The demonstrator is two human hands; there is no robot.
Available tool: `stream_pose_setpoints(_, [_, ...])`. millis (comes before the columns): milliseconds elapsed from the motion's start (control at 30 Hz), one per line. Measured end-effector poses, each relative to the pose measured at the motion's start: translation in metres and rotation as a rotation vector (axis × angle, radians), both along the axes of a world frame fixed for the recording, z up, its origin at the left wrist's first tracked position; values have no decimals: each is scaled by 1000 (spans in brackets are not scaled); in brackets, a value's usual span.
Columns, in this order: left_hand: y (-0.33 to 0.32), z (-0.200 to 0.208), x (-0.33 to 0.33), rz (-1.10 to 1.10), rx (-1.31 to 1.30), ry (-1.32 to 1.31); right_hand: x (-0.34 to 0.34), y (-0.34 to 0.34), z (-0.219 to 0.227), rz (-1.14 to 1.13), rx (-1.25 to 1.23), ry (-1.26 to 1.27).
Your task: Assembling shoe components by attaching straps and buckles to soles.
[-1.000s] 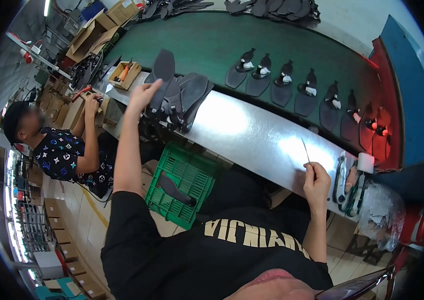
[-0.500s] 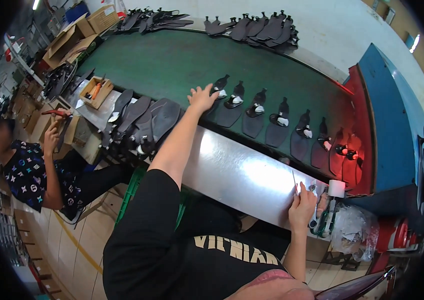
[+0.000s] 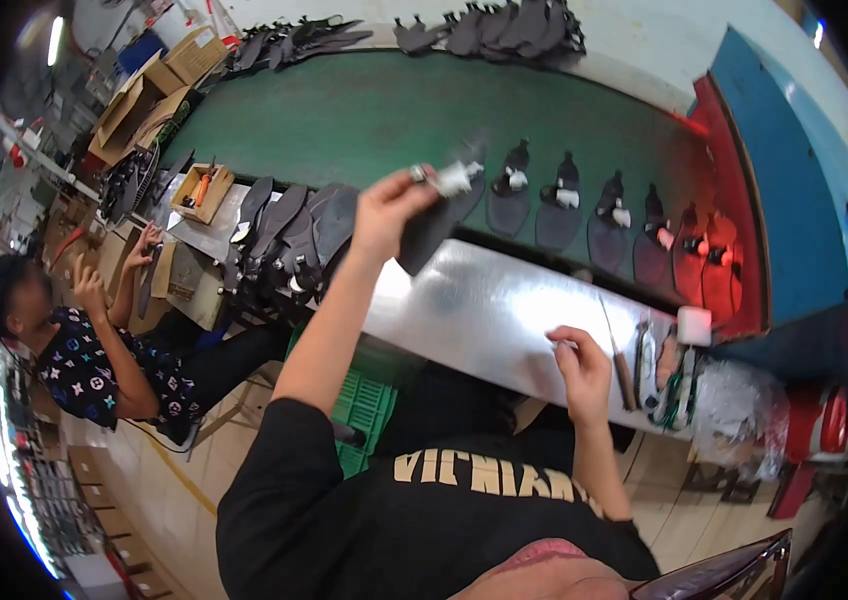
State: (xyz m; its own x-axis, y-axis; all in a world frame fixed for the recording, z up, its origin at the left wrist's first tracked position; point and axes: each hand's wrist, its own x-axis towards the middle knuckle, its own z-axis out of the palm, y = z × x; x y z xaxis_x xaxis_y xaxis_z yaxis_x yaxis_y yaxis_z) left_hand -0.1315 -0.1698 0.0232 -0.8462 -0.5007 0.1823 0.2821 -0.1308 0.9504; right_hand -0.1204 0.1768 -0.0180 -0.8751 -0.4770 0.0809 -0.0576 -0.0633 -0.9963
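Note:
My left hand [image 3: 391,212] is closed on a dark sandal [image 3: 429,232], lifted at the near edge of the green belt [image 3: 344,110]. Its sole hangs over the metal table [image 3: 504,300], and a blurred white piece [image 3: 456,179] shows at its strap. My right hand [image 3: 584,370] hovers above the metal table, loosely curled with thumb and fingers apart; nothing shows in it. Beside it lies a thin pointed tool with a brown handle [image 3: 625,382]. A row of similar sandals [image 3: 558,212] with white pieces in their straps runs rightward along the belt.
A red-lit opening [image 3: 724,230] in a blue machine [image 3: 794,170] stands at right. Hand tools [image 3: 666,370] and a plastic bag [image 3: 739,410] lie near it. Dark soles [image 3: 289,225] are piled at left, by a wooden box [image 3: 202,192]. A co-worker [image 3: 104,360] sits at far left.
My left hand has lifted a sandal off the belt's near edge. My right hand has let go of the pointed tool, which now lies on the metal table, and moved slightly left.

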Motion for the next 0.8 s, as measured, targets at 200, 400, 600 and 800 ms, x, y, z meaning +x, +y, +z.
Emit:
stream_pose_setpoints(200, [124, -4, 111, -465, 332, -280, 9, -40, 41, 283, -514, -291])
stream_pose_setpoints(400, [129, -1, 124, -364, 402, -213, 4, -10, 52, 196, -463, -175])
stream_pose_setpoints(600, [137, -6, 141, -300, 372, -226, 44, 2, 57, 170, 72, 82])
stream_pose_setpoints(800, [133, -6, 144, -303, 303, -229, 52, 0, 54, 150, 89, 215])
